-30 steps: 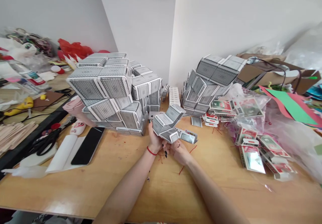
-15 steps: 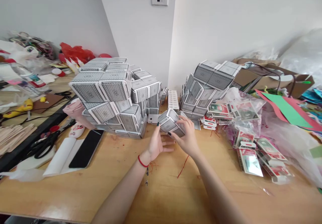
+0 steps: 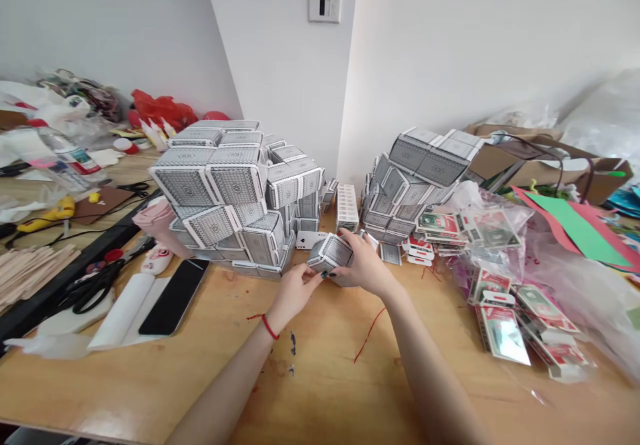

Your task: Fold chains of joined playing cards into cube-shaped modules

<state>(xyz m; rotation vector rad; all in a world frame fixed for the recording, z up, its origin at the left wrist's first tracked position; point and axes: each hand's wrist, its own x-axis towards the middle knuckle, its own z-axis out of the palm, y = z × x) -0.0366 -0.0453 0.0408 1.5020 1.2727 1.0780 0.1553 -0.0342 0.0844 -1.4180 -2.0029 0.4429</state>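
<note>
A small box folded from grey-patterned playing cards (image 3: 331, 250) is held between my hands above the wooden table. My right hand (image 3: 367, 265) grips it from the right, fingers over its back and thumb in front. At the box's near left edge, my left hand (image 3: 296, 290) pinches with thumb and fingers closed, a red string bracelet on its wrist. Just behind the box lies a two of spades (image 3: 310, 239), face up. To the left stands a big stack of card boxes (image 3: 233, 192); a second stack (image 3: 415, 178) rises at the right.
A white row of card blocks (image 3: 347, 206) stands between the stacks. On the right lie opened card packs (image 3: 501, 332) and plastic wrapping. A phone (image 3: 174, 297), black scissors (image 3: 97, 278) and a yellow glue gun (image 3: 47, 215) are on the left. Red thread (image 3: 369, 336) lies in front.
My left hand has gone from spread fingers to a pinch at the box's near edge. The box has turned and shifted slightly in my right hand. The view has moved slightly.
</note>
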